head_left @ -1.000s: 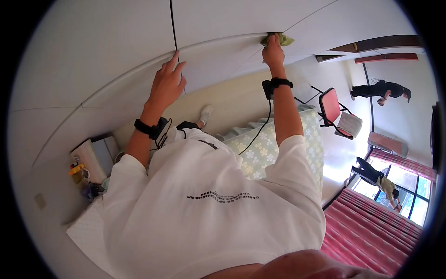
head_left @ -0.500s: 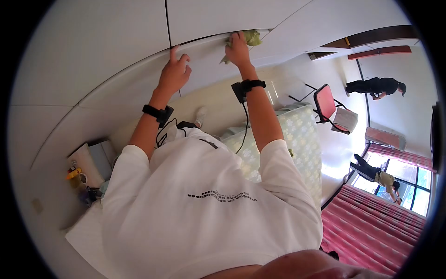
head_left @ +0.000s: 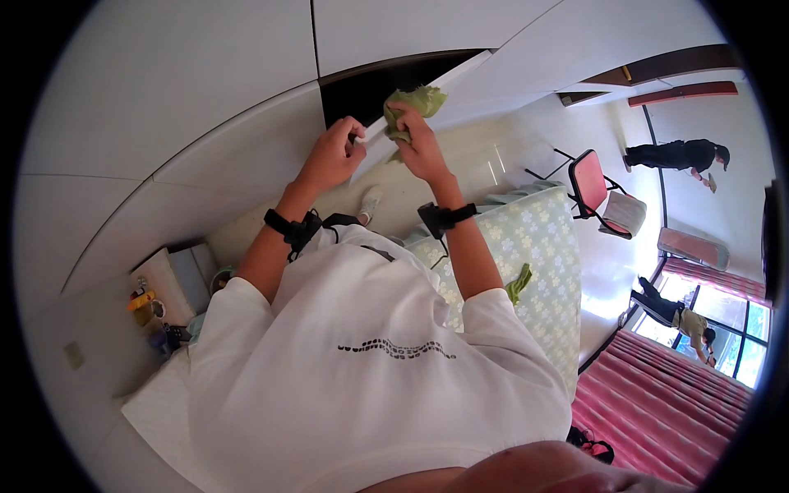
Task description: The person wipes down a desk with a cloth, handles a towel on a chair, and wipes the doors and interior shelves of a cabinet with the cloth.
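Observation:
A white cabinet door [head_left: 238, 131] stands partly open, and a dark gap [head_left: 353, 86] shows inside the white cabinet. My left hand [head_left: 333, 154] is at the door's edge with its fingers curled around it. Close by on the right, my right hand [head_left: 417, 141] grips a crumpled green cloth [head_left: 421, 101] against the edge of the same opened panel. Both wrists carry black straps with small boxes and cables.
A bed with a flowered green cover [head_left: 534, 238] bears another green cloth [head_left: 519, 284]. Beyond it are a red folding chair [head_left: 588, 182], pink curtains [head_left: 657, 403] and two people. A small cabinet [head_left: 168, 283] with bottles is at lower left.
The cabinet panel has swung outward, opening a dark gap. My right hand has moved left and down with the cloth; my left hand has moved right and its fingers have curled.

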The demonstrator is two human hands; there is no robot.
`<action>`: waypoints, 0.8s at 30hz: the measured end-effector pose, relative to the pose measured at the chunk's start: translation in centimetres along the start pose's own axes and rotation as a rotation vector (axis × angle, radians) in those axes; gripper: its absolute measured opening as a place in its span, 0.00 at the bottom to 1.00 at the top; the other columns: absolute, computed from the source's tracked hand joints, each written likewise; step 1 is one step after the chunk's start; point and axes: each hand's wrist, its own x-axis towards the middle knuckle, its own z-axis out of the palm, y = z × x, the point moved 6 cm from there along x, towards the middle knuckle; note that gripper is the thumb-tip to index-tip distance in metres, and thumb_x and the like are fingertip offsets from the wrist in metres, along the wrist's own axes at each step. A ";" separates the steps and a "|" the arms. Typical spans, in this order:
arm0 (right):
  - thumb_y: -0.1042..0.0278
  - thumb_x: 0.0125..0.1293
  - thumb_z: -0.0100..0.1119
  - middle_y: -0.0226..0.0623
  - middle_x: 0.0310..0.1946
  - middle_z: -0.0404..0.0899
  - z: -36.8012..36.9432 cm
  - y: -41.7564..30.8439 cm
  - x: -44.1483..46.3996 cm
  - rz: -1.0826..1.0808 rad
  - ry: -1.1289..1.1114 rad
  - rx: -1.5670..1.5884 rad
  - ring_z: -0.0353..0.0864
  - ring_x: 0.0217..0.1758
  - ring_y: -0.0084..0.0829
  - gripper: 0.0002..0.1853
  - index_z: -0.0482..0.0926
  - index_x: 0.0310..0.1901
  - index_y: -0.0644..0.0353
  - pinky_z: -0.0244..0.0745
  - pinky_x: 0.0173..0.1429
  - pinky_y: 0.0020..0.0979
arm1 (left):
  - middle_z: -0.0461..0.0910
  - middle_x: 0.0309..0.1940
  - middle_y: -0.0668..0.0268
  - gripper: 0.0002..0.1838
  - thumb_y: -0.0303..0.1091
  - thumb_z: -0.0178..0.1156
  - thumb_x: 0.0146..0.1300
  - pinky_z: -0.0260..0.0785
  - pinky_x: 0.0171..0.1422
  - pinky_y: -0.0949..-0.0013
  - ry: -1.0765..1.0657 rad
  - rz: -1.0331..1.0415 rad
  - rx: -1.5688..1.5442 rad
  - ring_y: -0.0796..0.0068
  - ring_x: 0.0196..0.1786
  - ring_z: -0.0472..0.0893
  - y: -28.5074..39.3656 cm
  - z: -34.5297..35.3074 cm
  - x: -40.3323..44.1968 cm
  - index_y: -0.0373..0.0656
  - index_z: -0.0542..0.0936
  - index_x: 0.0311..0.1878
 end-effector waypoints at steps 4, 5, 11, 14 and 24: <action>0.87 0.54 0.51 0.47 0.64 0.71 -2.6 2.1 -0.3 -0.041 0.066 -0.073 0.73 0.56 0.45 0.13 0.65 0.39 0.61 0.67 0.59 0.31 | 0.77 0.35 0.64 0.10 0.26 0.63 0.57 0.69 0.31 0.71 -0.111 -0.083 -0.083 0.78 0.24 0.74 0.2 0.4 0.4 0.40 0.73 0.41; 0.86 0.56 0.48 0.45 0.65 0.71 -3.6 3.0 0.1 -0.023 0.112 -0.091 0.73 0.57 0.41 0.12 0.66 0.41 0.61 0.67 0.59 0.30 | 0.78 0.35 0.64 0.10 0.27 0.64 0.57 0.68 0.30 0.72 -0.135 -0.089 -0.084 0.80 0.24 0.73 0.2 0.3 0.7 0.40 0.74 0.40; 0.75 0.64 0.44 0.45 0.60 0.75 -7.4 7.5 2.2 0.072 0.269 0.083 0.76 0.53 0.44 0.10 0.70 0.46 0.59 0.69 0.58 0.36 | 0.78 0.30 0.69 0.09 0.29 0.66 0.58 0.68 0.30 0.75 -0.223 -0.131 -0.087 0.85 0.25 0.74 -2.6 0.8 1.6 0.39 0.75 0.38; 0.69 0.65 0.45 0.48 0.52 0.77 -6.3 9.9 2.0 0.014 0.340 -0.127 0.76 0.52 0.49 0.11 0.72 0.47 0.58 0.69 0.57 0.41 | 0.77 0.28 0.71 0.10 0.29 0.67 0.59 0.68 0.31 0.77 -0.293 -0.141 -0.131 0.85 0.26 0.76 -4.0 0.6 2.5 0.39 0.75 0.37; 0.63 0.64 0.49 0.49 0.35 0.78 0.8 0.6 -3.9 0.222 0.380 0.129 0.78 0.42 0.50 0.11 0.76 0.40 0.60 0.72 0.47 0.43 | 0.78 0.29 0.69 0.08 0.34 0.62 0.67 0.72 0.34 0.77 -0.568 -0.326 -0.325 0.82 0.28 0.79 -0.8 2.5 4.3 0.40 0.75 0.42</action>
